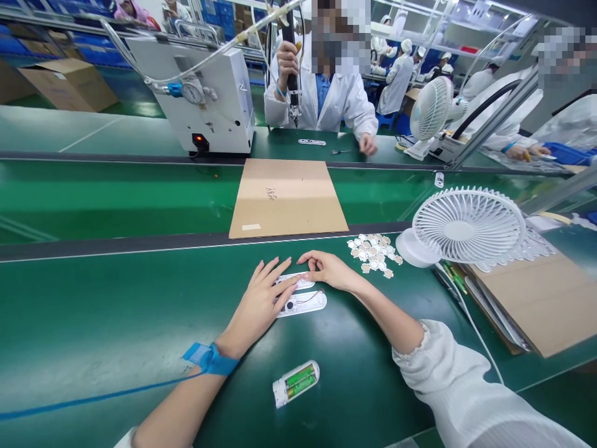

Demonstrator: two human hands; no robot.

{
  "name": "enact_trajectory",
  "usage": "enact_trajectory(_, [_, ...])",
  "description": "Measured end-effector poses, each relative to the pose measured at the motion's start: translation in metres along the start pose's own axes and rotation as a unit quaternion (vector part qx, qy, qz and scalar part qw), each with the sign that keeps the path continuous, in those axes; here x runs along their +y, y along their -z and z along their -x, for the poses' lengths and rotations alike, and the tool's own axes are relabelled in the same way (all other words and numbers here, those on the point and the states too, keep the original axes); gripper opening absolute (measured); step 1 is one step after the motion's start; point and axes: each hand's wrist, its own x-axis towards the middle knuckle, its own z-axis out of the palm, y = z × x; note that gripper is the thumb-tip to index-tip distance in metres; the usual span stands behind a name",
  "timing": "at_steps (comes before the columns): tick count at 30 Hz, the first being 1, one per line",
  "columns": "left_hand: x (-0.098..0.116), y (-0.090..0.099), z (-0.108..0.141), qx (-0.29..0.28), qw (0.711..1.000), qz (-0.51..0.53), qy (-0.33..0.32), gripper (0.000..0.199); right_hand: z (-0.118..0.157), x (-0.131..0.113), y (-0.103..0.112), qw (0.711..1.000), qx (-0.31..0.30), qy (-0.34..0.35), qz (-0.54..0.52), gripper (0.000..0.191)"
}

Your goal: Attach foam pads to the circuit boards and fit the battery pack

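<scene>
On the green worktable (116, 305), the upper white shell (306, 284) and the lower white shell (313, 302) are partly covered by the left hand (255, 305), its fingers spread and unclenched. The fingertips of the right hand (329, 270) are placed at the upper white shell; whether anything is pinched there cannot be told. Handwork on that shell appears to be under way, and fine, steady fingertip control seems called for. Two green batteries (301, 381) are held in an open white case (280, 394), set nearer the camera.

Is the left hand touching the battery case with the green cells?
Apart. The head view shows bare green tabletop between the left hand and the battery case, which lies nearer the wearer.
</scene>
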Motion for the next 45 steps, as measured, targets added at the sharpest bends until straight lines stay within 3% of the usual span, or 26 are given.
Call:
enact_trajectory(9, [-0.001, 0.003, -0.001, -0.002, 1.000, 0.015, 0.010, 0.047, 0.001, -0.004, -0.004, 1.000, 0.019, 0.005, 0.023, 0.027])
enact_trajectory(13, [-0.003, 0.004, -0.002, -0.011, 1.000, 0.022, 0.015, 0.050, 0.013, -0.006, 0.007, 0.993, 0.089, 0.006, 0.078, 0.015])
enact_trajectory(19, [-0.003, 0.004, -0.004, -0.015, 0.998, 0.054, 0.033, 0.058, 0.064, 0.022, 0.037, 0.923, 0.271, -0.023, 0.271, 0.004])
enact_trajectory(23, [-0.002, 0.004, -0.004, -0.017, 0.996, 0.079, 0.047, 0.060, 0.085, 0.046, 0.030, 0.879, 0.322, -0.015, 0.350, 0.012])
enact_trajectory(27, [-0.002, 0.002, -0.003, -0.006, 0.994, 0.090, 0.058, 0.057, 0.087, 0.053, 0.021, 0.865, 0.322, 0.015, 0.384, 0.024])
enact_trajectory(33, [-0.005, 0.000, -0.003, -0.007, 0.995, 0.089, 0.044, 0.052, 0.078, 0.047, 0.020, 0.878, 0.288, 0.050, 0.379, 0.023])
enact_trajectory(37, [-0.005, 0.001, -0.003, -0.002, 0.996, 0.081, 0.036, 0.045, 0.067, 0.041, 0.013, 0.903, 0.281, 0.067, 0.319, 0.020])
enact_trajectory(41, [-0.004, 0.001, -0.002, -0.003, 0.997, 0.075, 0.036, 0.042, 0.053, 0.027, 0.008, 0.940, 0.276, 0.080, 0.186, 0.018])
enact_trajectory(45, [-0.004, 0.001, -0.001, -0.001, 0.997, 0.071, 0.032, 0.037, 0.034, 0.017, 0.005, 0.974, 0.211, 0.083, -0.015, 0.026])
